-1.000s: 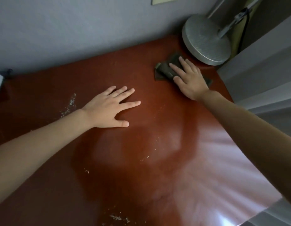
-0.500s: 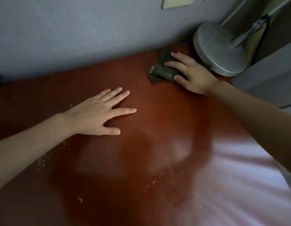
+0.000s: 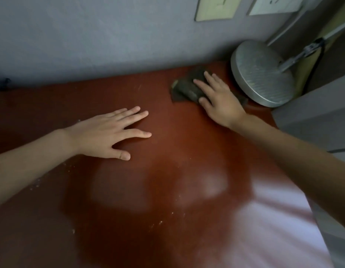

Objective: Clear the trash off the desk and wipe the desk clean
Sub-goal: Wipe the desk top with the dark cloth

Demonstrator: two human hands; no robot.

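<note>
A dark grey-green cloth [image 3: 184,89] lies crumpled on the red-brown desk [image 3: 158,151] near the back wall. My right hand [image 3: 218,99] presses flat on the cloth, its fingers spread over it, and hides the cloth's right part. Left of centre, my left hand [image 3: 108,134] rests palm down on the bare desk with the fingers apart, holding nothing. Pale crumbs [image 3: 161,222] are scattered across the near middle of the desk, and more crumbs [image 3: 35,183] show beside my left forearm.
A round metal lamp base [image 3: 262,74] stands at the back right corner, just right of the cloth, with its arm and a black cable rising behind. A grey wall runs along the desk's far edge. A grey surface borders the desk's right side.
My right hand has shifted the cloth along the back of the desk beside the lamp base. My left hand stays flat in about the same spot. The camera has tilted up slightly.
</note>
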